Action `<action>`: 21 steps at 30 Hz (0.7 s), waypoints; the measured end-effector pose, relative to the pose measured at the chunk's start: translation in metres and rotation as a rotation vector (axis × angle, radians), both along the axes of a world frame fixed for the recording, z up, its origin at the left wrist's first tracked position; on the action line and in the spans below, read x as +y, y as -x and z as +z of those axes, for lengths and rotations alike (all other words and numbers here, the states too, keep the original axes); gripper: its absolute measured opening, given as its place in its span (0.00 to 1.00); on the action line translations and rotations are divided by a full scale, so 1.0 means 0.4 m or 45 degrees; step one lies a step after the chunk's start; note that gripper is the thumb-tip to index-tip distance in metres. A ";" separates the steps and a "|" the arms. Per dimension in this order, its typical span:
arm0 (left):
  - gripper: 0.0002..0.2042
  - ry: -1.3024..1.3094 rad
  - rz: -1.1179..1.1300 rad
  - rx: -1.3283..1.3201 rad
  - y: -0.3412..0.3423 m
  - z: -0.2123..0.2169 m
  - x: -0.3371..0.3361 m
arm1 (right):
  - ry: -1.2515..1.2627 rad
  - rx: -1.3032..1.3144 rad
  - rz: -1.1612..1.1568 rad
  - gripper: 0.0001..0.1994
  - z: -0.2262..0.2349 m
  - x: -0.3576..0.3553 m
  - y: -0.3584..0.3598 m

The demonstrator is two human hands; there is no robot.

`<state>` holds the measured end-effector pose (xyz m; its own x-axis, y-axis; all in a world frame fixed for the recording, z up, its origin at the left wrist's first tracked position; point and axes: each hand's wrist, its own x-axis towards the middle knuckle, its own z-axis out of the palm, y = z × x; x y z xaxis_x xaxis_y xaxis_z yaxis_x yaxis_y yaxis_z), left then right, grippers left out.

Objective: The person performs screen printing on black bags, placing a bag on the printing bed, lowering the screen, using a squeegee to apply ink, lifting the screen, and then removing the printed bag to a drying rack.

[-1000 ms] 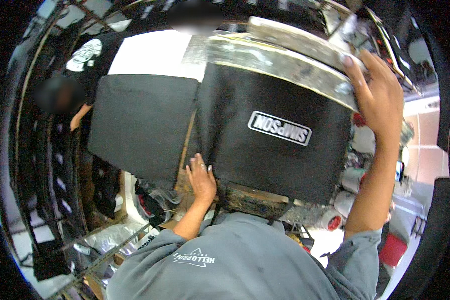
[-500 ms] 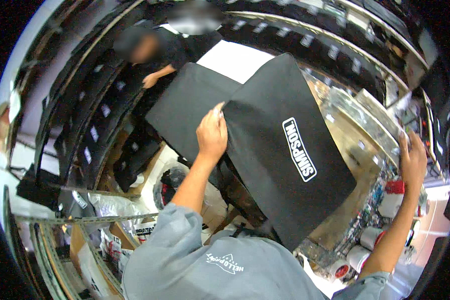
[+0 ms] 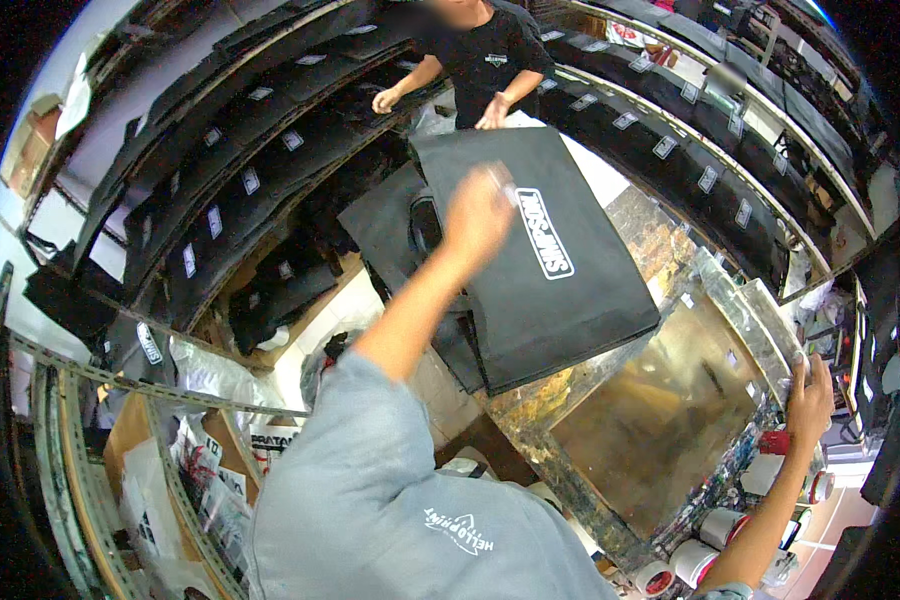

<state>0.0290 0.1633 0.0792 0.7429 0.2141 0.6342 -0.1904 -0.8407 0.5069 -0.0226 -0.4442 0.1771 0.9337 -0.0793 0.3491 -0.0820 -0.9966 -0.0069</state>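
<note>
A flat black fabric bag (image 3: 570, 310) with a white outlined print lies at the far side of the worktable, on top of other black pieces. My left hand (image 3: 480, 215) reaches over it, next to the print, and is smeared by motion. Whether its fingers grip the fabric does not show. On the right, my right hand (image 3: 812, 400) is closed round the near end of a paint-stained frame (image 3: 755, 320), seen nearly edge-on. Between the frame and the bag lies a brown, stained work board (image 3: 660, 420).
A person in black (image 3: 495, 65) stands beyond the bag, one hand near its far edge. Racks (image 3: 260, 160) of black printed pieces curve round the left and back. Paint tins (image 3: 720, 525) stand at the right. Shelving (image 3: 160, 385) with plastic packages is at the lower left.
The black bag has moved away from me and now lies flat, uncovering the work board. My left hand has shifted right and farther over it. The person in black now stands across from me.
</note>
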 end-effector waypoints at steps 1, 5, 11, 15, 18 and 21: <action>0.10 0.097 -0.253 0.039 0.087 -0.077 -0.095 | -0.024 -0.009 0.008 0.31 -0.005 -0.008 0.001; 0.16 0.189 -0.819 0.761 0.461 -0.294 -0.424 | 0.023 -0.042 0.111 0.30 -0.034 -0.012 -0.033; 0.17 0.032 -0.985 0.815 0.549 -0.419 -0.563 | 0.062 -0.114 0.104 0.31 -0.003 0.025 -0.024; 0.16 0.036 -0.658 0.850 0.426 -0.408 -0.471 | -0.045 -0.145 0.142 0.33 0.014 0.042 -0.027; 0.16 -0.245 -0.250 0.813 0.303 -0.428 -0.376 | -0.101 0.024 0.041 0.32 0.070 0.082 -0.004; 0.20 -0.775 0.012 0.960 0.248 -0.538 -0.292 | -0.130 -0.029 0.069 0.33 0.082 0.086 -0.009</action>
<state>-0.0702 0.0464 -0.1359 0.9999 0.0151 -0.0037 0.0150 -0.9995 -0.0293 -0.0191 -0.4097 0.2099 0.9296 -0.0654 0.3628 -0.0270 -0.9936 -0.1098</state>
